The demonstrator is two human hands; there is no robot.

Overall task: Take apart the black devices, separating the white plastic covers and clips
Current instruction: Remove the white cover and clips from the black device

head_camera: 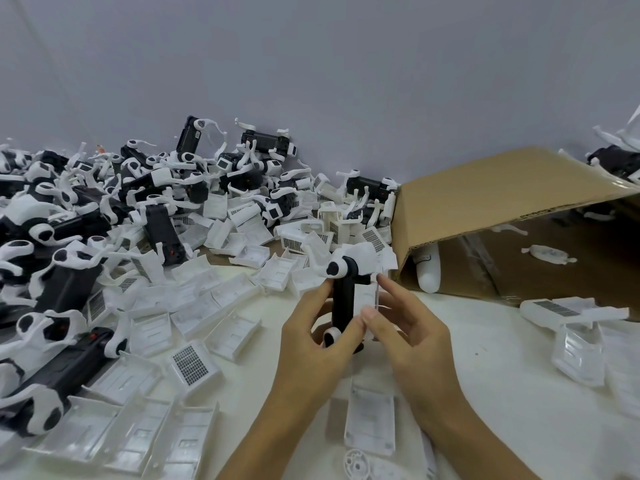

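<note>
Head view: we are holding one black device upright in the lower middle of the frame, just above the surface, so its side is facing us. Our left hand is gripping the black body with curled fingers, steadying it. Our right hand is pinching the white cover along the device's right side, probably to pry it off. A white clip is capping the top end. Loose covers are lying across the lower left, too many to count; a heap of devices is filling the left. One cardboard box is lying on its side at the right.
</note>
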